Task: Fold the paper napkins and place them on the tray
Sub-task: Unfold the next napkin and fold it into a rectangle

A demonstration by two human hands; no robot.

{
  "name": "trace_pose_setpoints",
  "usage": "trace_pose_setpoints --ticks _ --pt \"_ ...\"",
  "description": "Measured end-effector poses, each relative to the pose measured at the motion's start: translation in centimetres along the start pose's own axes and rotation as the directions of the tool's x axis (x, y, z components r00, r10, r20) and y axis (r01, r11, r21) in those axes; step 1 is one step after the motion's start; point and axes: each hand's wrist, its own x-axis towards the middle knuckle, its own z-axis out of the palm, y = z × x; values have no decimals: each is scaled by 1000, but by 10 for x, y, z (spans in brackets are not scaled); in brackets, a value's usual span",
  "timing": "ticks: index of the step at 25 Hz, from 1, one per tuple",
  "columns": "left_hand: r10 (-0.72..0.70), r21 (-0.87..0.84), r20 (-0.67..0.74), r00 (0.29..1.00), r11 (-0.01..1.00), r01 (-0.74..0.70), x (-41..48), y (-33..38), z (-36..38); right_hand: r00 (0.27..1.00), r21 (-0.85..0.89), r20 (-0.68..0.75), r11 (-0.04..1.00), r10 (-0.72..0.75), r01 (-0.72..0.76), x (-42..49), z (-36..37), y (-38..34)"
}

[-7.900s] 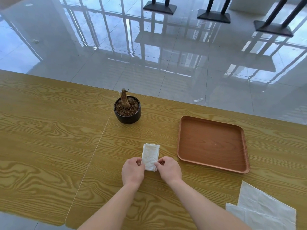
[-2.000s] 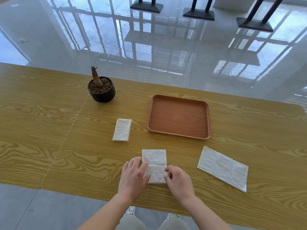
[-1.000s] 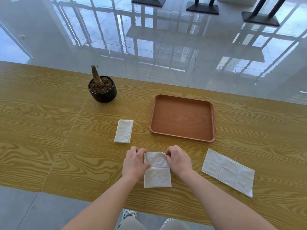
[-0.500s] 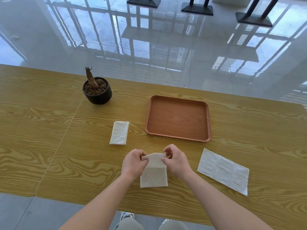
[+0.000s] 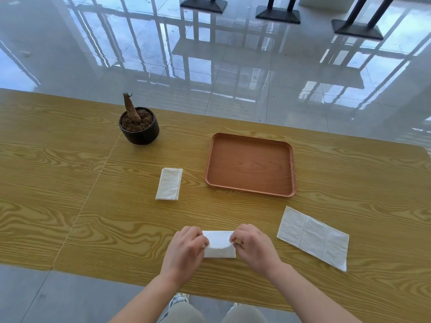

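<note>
A white paper napkin (image 5: 218, 244) lies near the table's front edge, its far half folded over toward me. My left hand (image 5: 186, 249) pinches its left side and my right hand (image 5: 253, 247) pinches its right side. A folded napkin (image 5: 169, 183) lies to the left of the brown tray (image 5: 250, 164), which holds nothing. An unfolded napkin (image 5: 313, 236) lies flat to the right of my hands.
A black pot with a dry stump (image 5: 139, 124) stands at the back left of the wooden table (image 5: 70, 183). A seam runs through the tabletop on the left. Glossy floor and table bases lie beyond the far edge.
Both hands brought the napkin's far edge down toward me, so the napkin is now half as long. The folded napkin, the flat napkin and the tray have stayed put.
</note>
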Motion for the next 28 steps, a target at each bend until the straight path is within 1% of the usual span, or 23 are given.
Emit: trace_pose_setpoints --ticks 2,4,6,7,9,11,13,14,16,19,21,24,28 --pt "29 59 26 999 998 -31 -8 -2 3 999 -45 15 998 -33 34 -7 4 -1" --pt "17 87 35 999 996 -20 -12 -3 5 999 -53 22 997 -46 48 -13 9 -2" --pt "-1 95 23 1000 995 -2 -12 -2 5 999 -21 -22 999 -27 27 -15 14 -4" --pt "16 115 25 1000 993 -19 -10 -1 6 998 -12 -55 1000 -10 10 -15 16 -5" --pt "84 202 81 993 974 -99 -9 0 9 995 -31 -95 1000 -6 3 -11 20 -12" --pt "115 289 161 980 944 -159 -13 -3 11 992 -137 -97 988 -80 67 -8 24 -17" --pt "99 337 222 970 926 -171 -21 -8 13 981 -281 -74 948 -178 150 -11 29 -17" --pt "85 342 244 966 925 -168 -24 -10 14 978 -326 -58 930 -200 171 -14 30 -15" --pt "67 330 250 966 932 -150 -26 -11 14 978 -356 -58 920 -199 166 -22 29 -7" --pt "3 238 171 985 970 -44 -13 -5 11 984 -324 -110 941 -143 101 -31 26 1" --pt "-91 192 145 985 979 62 0 1 8 984 -277 -152 960 -91 46 -32 25 -1" --pt "-258 208 193 947 954 218 16 8 10 980 -184 -197 981 26 -63 -31 25 -8" --pt "-431 139 199 880 901 410 30 12 15 969 -93 -164 975 185 -202 -24 27 -12"
